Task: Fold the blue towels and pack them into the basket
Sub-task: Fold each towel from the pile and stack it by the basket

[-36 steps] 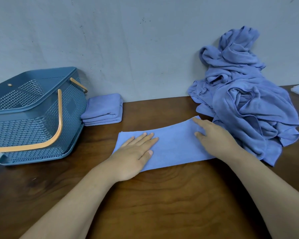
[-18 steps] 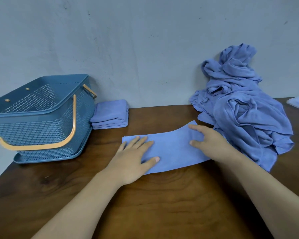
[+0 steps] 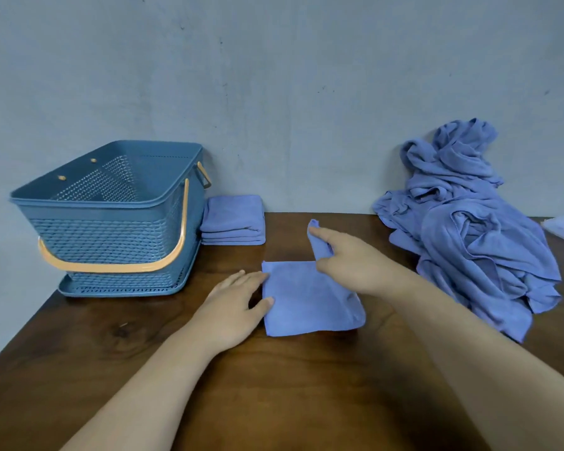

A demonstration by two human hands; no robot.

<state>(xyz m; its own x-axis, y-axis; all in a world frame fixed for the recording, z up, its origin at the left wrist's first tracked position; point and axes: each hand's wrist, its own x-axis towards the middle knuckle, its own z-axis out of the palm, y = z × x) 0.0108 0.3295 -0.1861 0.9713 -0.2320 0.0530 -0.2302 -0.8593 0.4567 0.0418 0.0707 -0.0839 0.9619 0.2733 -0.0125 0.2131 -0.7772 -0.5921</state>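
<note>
1. Mid-fold on one blue towel (image 3: 310, 301), flat on the table (image 3: 274, 392), near the basket (image 3: 111, 236) on its right.
2. Pinched at a raised corner by the right hand (image 3: 349, 265). Pressed at its basket-side edge by the flat, straight-fingered left hand (image 3: 232, 304). Hands apart.
3. Next, probably: lay the flap down toward the basket, match edges, smooth.
4. Nearly square, long axis unclear; raised tip up, tilted slightly toward the basket.

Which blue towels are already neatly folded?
The small stack beside the basket; the towel the right hand pinches is half-folded, and the heap is crumpled.
</note>
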